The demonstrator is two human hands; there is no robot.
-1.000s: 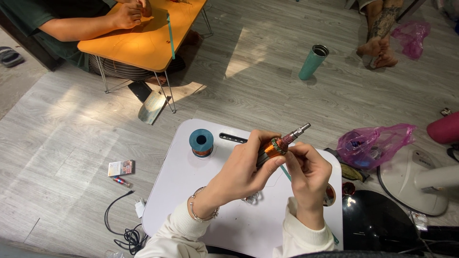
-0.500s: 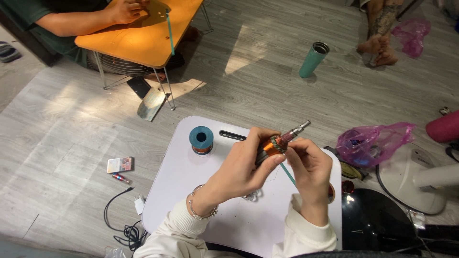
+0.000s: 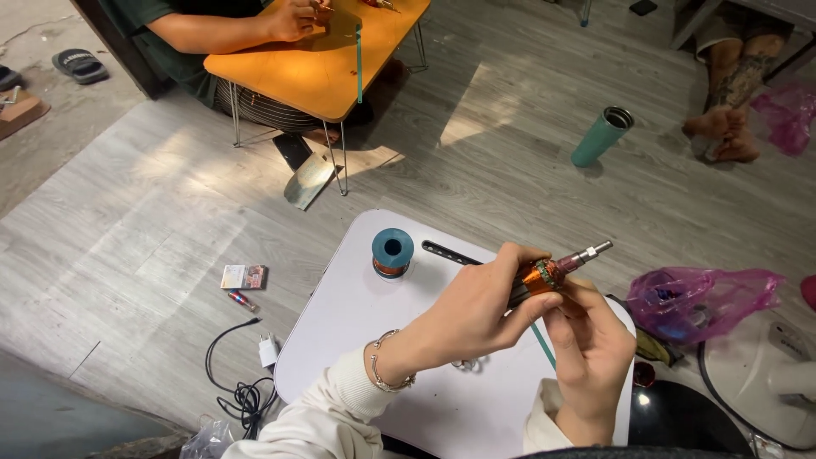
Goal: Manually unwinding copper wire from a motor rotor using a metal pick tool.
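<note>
My left hand [image 3: 480,302] grips a small motor armature [image 3: 548,270] with orange copper windings and a steel shaft pointing up to the right. My right hand [image 3: 591,344] pinches at the windings from below and holds a thin teal strip [image 3: 542,344] that hangs down between the hands. Both hands hover over a white lap table [image 3: 357,340]. A teal spool of copper wire [image 3: 392,254] stands upright on the table's far left part, apart from the hands.
Another person works at an orange low table [image 3: 297,72] across the floor. A teal tumbler [image 3: 600,136] stands at the back right, a pink plastic bag [image 3: 701,293] lies right of my table. A charger with black cable [image 3: 246,374], a small box [image 3: 243,276] lie left.
Both hands and the armature keep the same hold; only my view has shifted slightly.
</note>
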